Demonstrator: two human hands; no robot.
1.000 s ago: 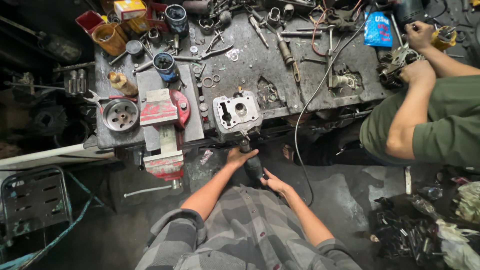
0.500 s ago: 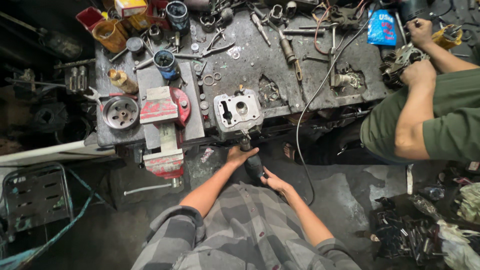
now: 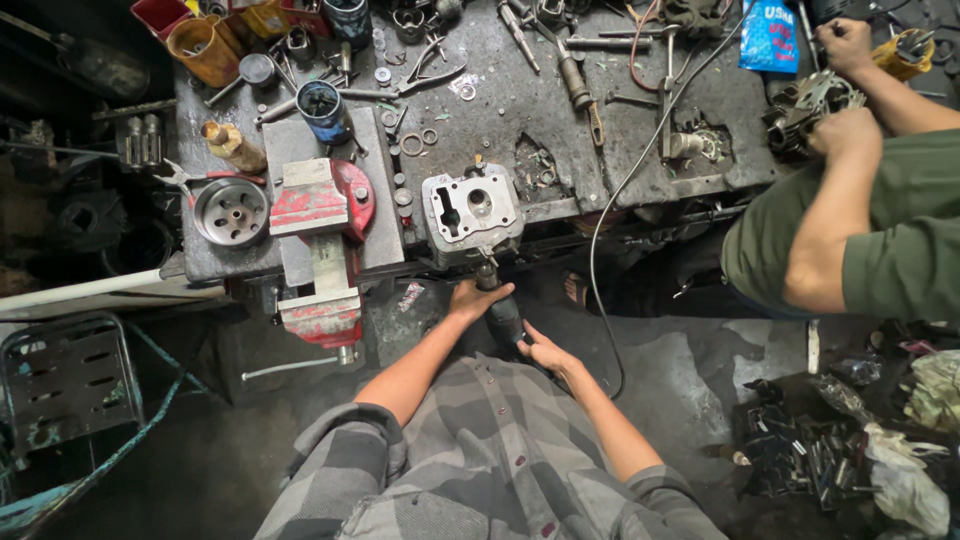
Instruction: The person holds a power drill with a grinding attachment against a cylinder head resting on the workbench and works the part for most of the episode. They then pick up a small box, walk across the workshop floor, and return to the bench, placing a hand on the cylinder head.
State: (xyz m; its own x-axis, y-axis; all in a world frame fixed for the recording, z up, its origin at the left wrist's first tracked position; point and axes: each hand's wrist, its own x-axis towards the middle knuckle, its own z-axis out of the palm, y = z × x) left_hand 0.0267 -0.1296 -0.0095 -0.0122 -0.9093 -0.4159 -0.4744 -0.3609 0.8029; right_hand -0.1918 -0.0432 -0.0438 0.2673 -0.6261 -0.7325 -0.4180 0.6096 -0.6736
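Hands unmoved; power tool (image 3: 503, 317) tip hidden under cylinder head (image 3: 470, 212).

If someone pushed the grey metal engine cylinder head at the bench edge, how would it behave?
The grey metal cylinder head looks like solid cast metal, so probably heavy and rigid. It sits flat at the edge of the workbench, so it would likely slide, not roll. A push toward the edge might drop it.
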